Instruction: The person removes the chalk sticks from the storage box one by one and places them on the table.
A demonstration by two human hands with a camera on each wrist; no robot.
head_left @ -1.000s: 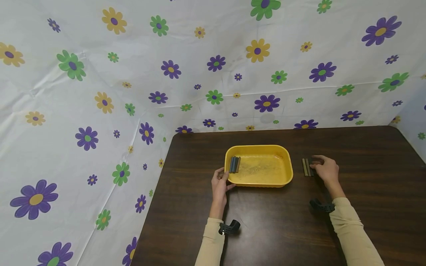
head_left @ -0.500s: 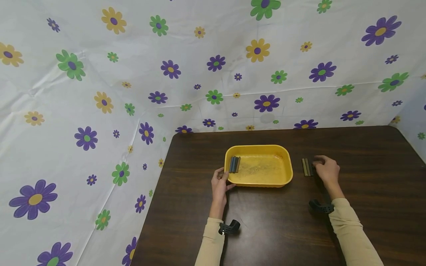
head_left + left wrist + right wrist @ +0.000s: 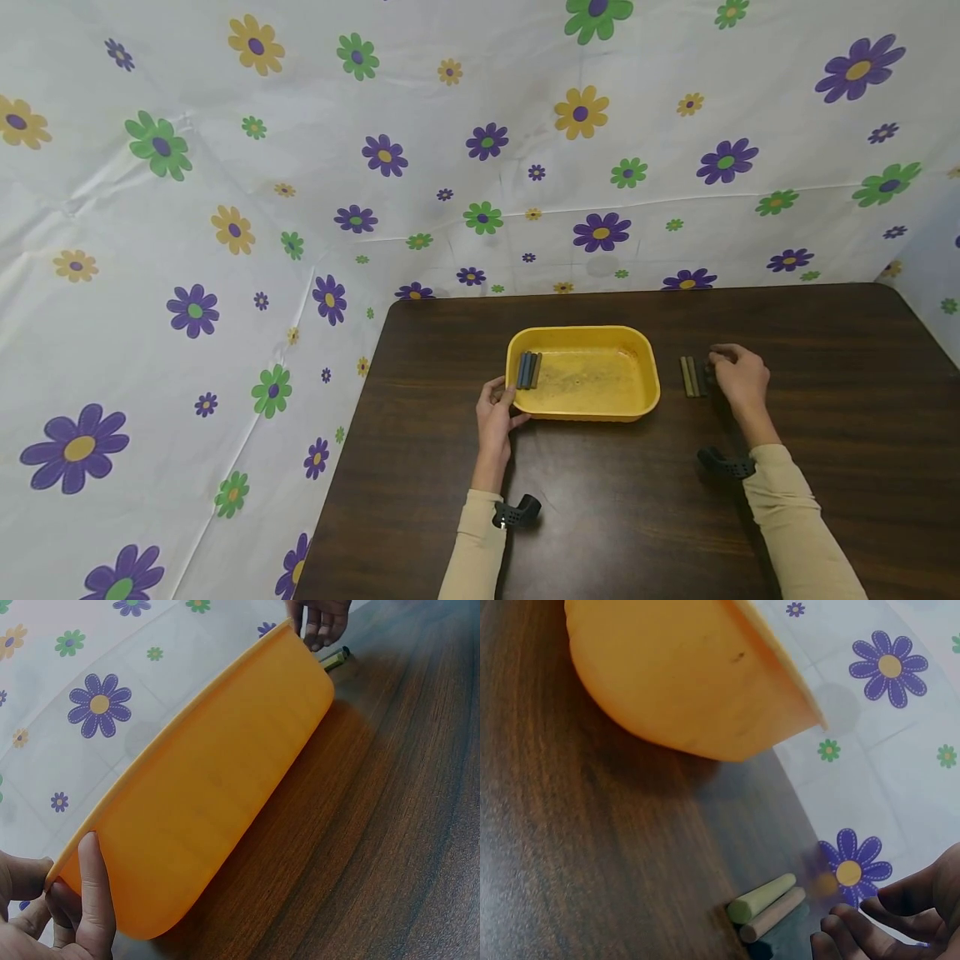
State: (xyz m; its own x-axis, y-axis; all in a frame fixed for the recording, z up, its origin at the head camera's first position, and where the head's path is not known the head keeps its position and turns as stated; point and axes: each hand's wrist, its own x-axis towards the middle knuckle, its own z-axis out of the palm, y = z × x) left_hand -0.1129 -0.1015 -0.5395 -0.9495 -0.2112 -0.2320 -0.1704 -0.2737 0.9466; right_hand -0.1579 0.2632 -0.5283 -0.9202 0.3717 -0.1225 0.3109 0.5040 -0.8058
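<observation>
On the desk [image 3: 600,500] sits the yellow tray [image 3: 588,379], its near-left rim pinched by my left hand [image 3: 495,421]. Right of the tray, my right hand [image 3: 741,379], seemingly empty, fingers [image 3: 859,930] loosely bent, seems busy with loose sticks [image 3: 693,377]; crowded together, they call for a narrow pinch. Other sticks [image 3: 529,372] lie in its left end, inside the tray

"What sort of place am I facing?"

"A screened-off table corner that is looking like a recording spot. White sheeting [image 3: 315,150] printed with purple, green and yellow flowers [image 3: 602,234] is hanging behind and to the left, a dark wood-grain table [image 3: 600,508] is standing in front of it, and two black wrist cameras [image 3: 517,512] are showing."

"Home or lab?"

"The sheeting is hiding that."
</observation>
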